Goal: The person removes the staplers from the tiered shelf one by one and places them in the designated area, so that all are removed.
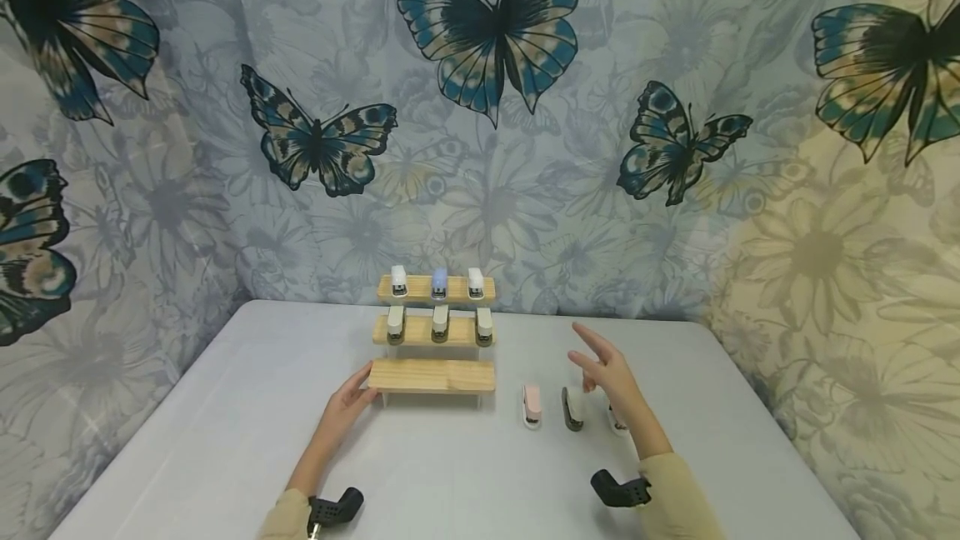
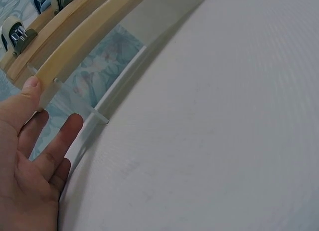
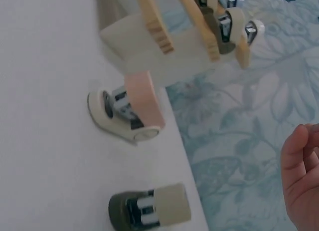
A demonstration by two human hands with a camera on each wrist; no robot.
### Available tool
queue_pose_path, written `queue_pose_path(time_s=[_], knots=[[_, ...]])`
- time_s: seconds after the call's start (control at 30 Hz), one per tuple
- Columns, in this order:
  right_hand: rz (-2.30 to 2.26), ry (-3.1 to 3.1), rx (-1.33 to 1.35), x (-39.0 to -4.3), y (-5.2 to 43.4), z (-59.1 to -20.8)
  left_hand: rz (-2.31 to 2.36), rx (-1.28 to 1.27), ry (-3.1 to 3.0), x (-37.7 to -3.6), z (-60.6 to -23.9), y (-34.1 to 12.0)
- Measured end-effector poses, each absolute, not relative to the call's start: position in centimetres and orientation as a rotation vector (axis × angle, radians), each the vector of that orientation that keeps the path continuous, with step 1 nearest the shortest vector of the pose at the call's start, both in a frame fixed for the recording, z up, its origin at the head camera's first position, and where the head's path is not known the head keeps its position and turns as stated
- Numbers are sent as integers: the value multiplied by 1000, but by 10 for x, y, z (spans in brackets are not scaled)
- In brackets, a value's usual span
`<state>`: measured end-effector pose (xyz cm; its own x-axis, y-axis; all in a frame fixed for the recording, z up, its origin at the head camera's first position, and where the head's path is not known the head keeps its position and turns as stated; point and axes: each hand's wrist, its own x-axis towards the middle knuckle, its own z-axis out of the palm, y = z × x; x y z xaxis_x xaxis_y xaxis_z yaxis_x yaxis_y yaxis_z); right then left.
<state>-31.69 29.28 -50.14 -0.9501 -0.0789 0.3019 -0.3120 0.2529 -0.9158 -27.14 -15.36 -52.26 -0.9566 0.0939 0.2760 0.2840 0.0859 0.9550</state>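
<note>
Now, two bare hands at a wooden rack of staplers on a pale grey table.

Nearest, the right hand [image 1: 609, 373] hovers in the air, holding nothing, fingers loosely spread and the forefinger pointing up and left; its forearm rises from a cream sleeve. Below it three small staplers stand in a row on the smooth table [image 1: 225, 440]: a pink stapler [image 1: 531, 404], a dark stapler [image 1: 572, 408] with a beige top, and a white stapler [image 1: 617, 422] partly hidden behind the wrist. The left hand [image 1: 352, 394] lies relaxed, straight fingers and thumb touching the left end of the bottom shelf of the stepped wooden rack [image 1: 435, 375]. Six more staplers sit on the two upper shelves. Behind hangs a butterfly-printed cloth [image 1: 675, 215].
</note>
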Motion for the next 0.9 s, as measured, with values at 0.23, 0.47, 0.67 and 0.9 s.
queue_pose_path(time_s=[0.23,0.47,0.67,0.9], knots=[[1873,-2270,397,-351,258,-505,-1953,-413,-2230,-271,-520,-156],[1863,-2367,528,-367,223,-498,-1996,-386,-2225,-272,-522,-153],[1960,-2414,607,-347,187,-463,-1992,-388,-2239,-270,-523,-152],[2205,-2339,529,-312,150,-409,-1978,-298,-2240,-270,-523,-152]])
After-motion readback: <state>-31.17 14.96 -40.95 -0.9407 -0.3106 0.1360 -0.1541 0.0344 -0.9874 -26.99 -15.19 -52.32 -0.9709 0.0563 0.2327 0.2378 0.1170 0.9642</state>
